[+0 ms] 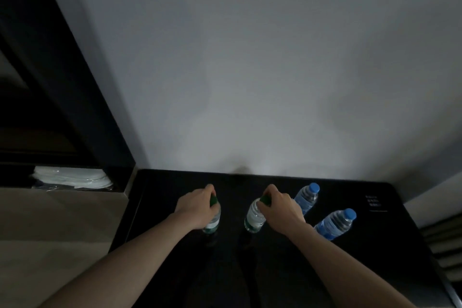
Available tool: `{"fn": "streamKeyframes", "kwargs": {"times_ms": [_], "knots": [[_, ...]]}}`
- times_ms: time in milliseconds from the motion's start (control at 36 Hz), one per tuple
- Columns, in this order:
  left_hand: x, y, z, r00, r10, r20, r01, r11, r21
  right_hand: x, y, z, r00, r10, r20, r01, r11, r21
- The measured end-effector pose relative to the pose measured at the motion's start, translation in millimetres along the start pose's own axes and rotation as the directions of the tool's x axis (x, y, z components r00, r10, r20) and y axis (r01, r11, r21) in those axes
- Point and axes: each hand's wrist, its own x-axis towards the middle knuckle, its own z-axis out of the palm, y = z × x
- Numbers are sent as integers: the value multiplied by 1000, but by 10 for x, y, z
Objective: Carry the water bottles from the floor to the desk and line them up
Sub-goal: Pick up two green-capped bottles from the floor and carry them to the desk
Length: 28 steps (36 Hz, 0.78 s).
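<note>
Black, glossy desk top [275, 270] fills the lower centre of the head view, meeting a pale grey wall [250, 70] along its far edge. At about 9 o'clock from the desk, a dark recess holds a stack of white folded items [72, 177], too dim to identify, above a beige panel [57, 232]; a dark door frame [62, 70] rises at 10 o'clock.

Left hand [197, 204], reaching from 7 o'clock, has its fingers curled round the neck of the left green-capped bottle [212, 217], just under the green cap. This bottle stands on the desk, roughly upright, with its clear body and green-and-white label showing below the hand.

Right hand [280, 207], reaching from 5 o'clock, grips the cap end of the right green-capped bottle [253, 217] with curled fingers. That bottle leans slightly, its base towards 7 o'clock, at or near the desk surface; whether it touches cannot be told. The two green-capped bottles sit near each other, apart.

At 2 o'clock of the right hand stands the far blue-capped bottle [306, 197], partly hidden behind the hand. At 3 o'clock stands the near blue-capped bottle [335, 224], free of both hands. Faint white printed text [373, 201] marks the desk near its right edge. Grey slatted surface [442, 245] lies beyond at 4 o'clock.
</note>
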Motion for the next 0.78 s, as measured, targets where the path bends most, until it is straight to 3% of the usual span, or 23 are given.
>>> {"fn": "streamKeyframes", "kwargs": {"times_ms": [222, 417, 583, 778], "knots": [[259, 318, 142, 998, 31, 58, -33, 999, 34, 214, 154, 67, 999, 29, 29, -28, 999, -28], [377, 483, 193, 995, 47, 85, -48, 999, 14, 314, 252, 107, 997, 74, 11, -74, 996, 46], [303, 438, 174, 994, 36, 106, -46, 994, 97, 220, 338, 66, 995, 90, 30, -90, 996, -4], [-88, 99, -44, 995, 91, 47, -95, 992, 83, -231, -27, 84, 984, 67, -166, -64, 998, 27]]}}
